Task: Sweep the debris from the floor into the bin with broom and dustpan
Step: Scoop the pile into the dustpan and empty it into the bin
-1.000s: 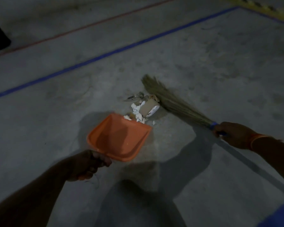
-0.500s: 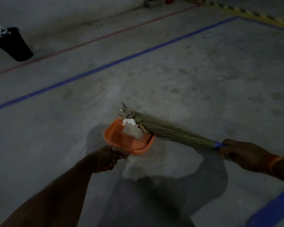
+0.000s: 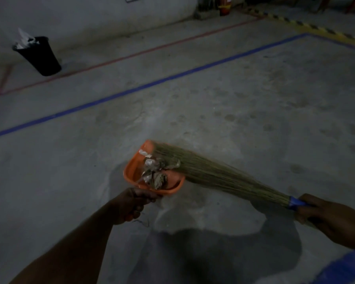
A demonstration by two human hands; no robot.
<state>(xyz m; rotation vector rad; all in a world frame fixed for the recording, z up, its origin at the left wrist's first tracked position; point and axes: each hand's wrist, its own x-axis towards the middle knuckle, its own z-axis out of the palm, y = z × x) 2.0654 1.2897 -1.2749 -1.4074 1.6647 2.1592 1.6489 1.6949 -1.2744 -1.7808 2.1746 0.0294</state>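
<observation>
Since the earlier frames the debris (image 3: 153, 171) has left the floor (image 3: 234, 99) and now sits inside the orange dustpan (image 3: 131, 171), which has been lifted and tipped up, its far edge raised. The pile is crumpled white paper with some brownish scraps; in the dim light the single pieces are hard to tell apart. The broom (image 3: 219, 175) lies across the pan's right side, its straw head resting over the debris and reaching the pan's far corner.

The left hand (image 3: 134, 203) grips the dustpan from below at its near end, fingers curled round what is probably the handle, though the handle itself is hidden. The right hand (image 3: 332, 220) is clamped on the broom just behind the blue band (image 3: 293, 202) where the straw is bound, at the near right.

The shadow of the person falls on the floor between the two arms. A blue line (image 3: 152, 85) runs across the concrete beyond the pan, with a red line (image 3: 131, 56) farther off. At the far left a black bin (image 3: 41, 56) stands by the wall (image 3: 111, 17), tilted in this wide view, white paper sticking out of its top, well apart from the dustpan. Yellow and black striping (image 3: 316, 27) marks the far right.
</observation>
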